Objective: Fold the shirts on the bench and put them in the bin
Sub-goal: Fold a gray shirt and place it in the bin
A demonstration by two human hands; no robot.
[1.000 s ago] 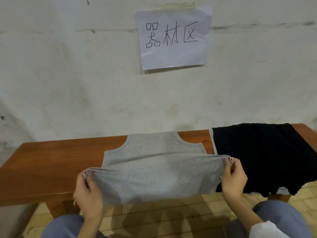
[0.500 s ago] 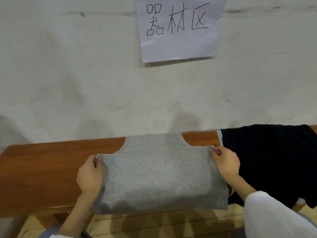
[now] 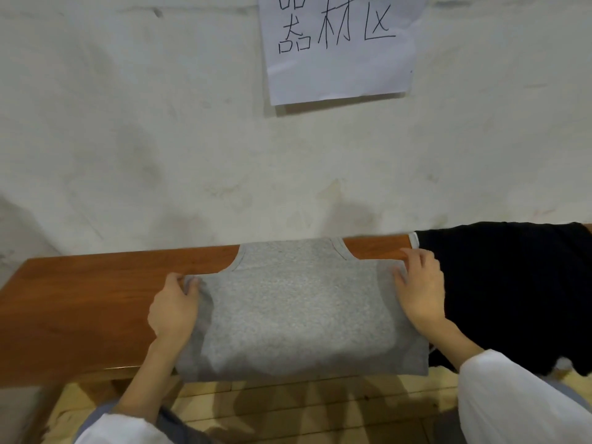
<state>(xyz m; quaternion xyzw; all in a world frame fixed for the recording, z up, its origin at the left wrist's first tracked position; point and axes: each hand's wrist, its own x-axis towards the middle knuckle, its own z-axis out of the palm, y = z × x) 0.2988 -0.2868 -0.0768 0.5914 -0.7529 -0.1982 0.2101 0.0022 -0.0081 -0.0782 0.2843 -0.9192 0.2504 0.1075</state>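
The gray shirt (image 3: 298, 309) lies on the bench (image 3: 80, 302); its hem, lifted a second ago, is now laid flat over the chest, so the first fold is made. The bin is not in view. The left hand (image 3: 174, 307) pinches the left corner; the right hand (image 3: 419, 290) rests on the right corner, its grip unclear.

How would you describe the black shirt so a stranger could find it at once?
Find the long wooden bench against the white wall. At its right end, just right of the right hand, lies the black shirt. Unlike the grey shirt in the middle, it is dark and spread out, not folded.
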